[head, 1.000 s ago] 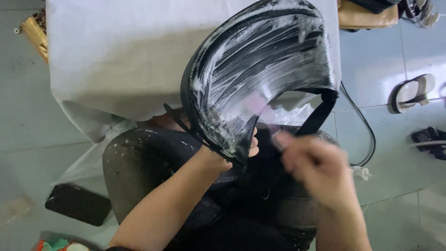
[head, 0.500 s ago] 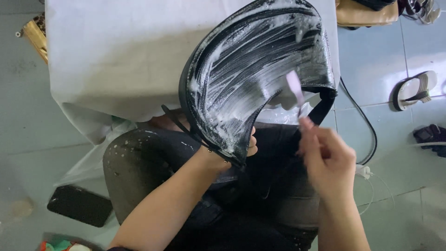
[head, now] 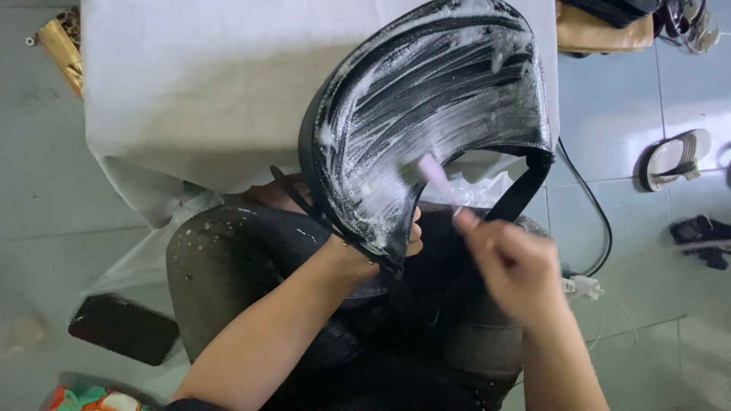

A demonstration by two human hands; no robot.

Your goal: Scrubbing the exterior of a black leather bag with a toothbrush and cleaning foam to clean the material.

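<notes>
Two sandals [head: 674, 158] on tiled floor right, cable [head: 590, 221] trailing beside them; phone [head: 124, 329] on floor left. White-covered table [head: 205, 99] ahead. Black bag [head: 434, 114], smeared with white foam, propped over your lap, hiding most of your left hand [head: 381, 243], which grips its lower edge. Your right hand [head: 514, 266], blurred, closed around pink toothbrush [head: 435, 176], bristles touching bag.

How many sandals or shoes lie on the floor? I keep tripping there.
2 clear: a pale sandal right of the table, and a dark sandal below it at the frame's right edge. More footwear at the top right corner may be cut off.
</notes>
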